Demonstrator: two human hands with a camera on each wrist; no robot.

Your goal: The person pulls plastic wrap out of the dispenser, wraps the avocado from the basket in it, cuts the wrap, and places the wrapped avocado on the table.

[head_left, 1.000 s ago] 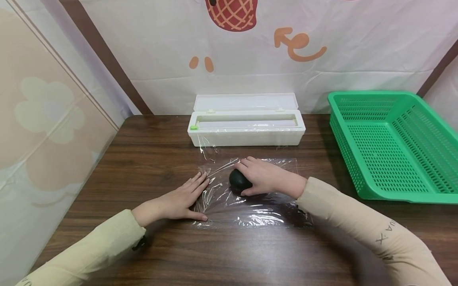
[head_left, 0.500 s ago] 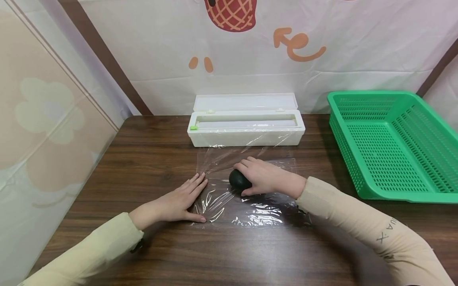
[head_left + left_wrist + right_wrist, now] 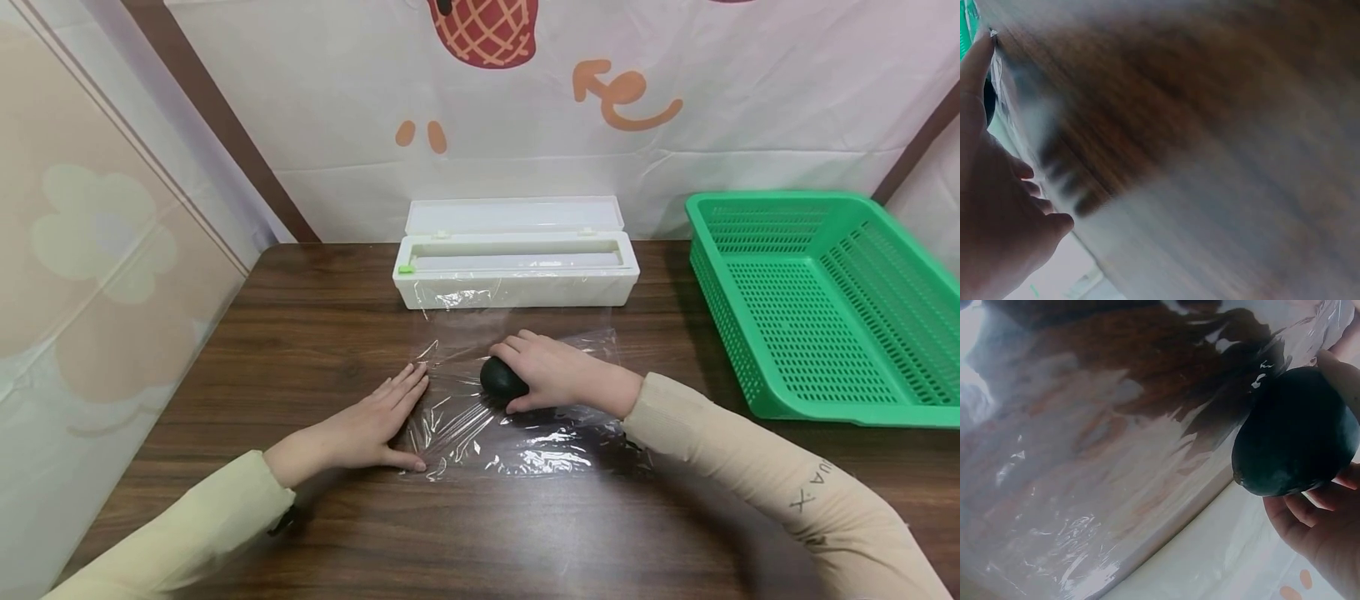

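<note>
In the head view a sheet of clear plastic wrap (image 3: pixel 525 442) lies wrinkled on the wooden table. My right hand (image 3: pixel 547 371) holds a dark, smooth avocado (image 3: pixel 501 377) on it, fingers curled round the far side and thumb at the near side. The right wrist view shows the avocado (image 3: pixel 1294 434) larger, with a small nub at its narrower end. My left hand (image 3: pixel 375 425) rests at the wrap's left edge, fingers straight and thumb spread. In the left wrist view that hand (image 3: pixel 997 206) is partly cut off and dim.
A white wrap dispenser (image 3: pixel 517 287) stands at the back with its lid raised, a roll inside and a green slider (image 3: pixel 406 269) at its left. Film hangs over its front. A green slotted basket (image 3: pixel 757 333) stands to the right. A printed cloth (image 3: pixel 525 125) hangs behind.
My left hand has shifted slightly left, and the wrap's creases now run from its edge toward the avocado. The film near the dispenser has changed its folds. My right hand stays in place.
</note>
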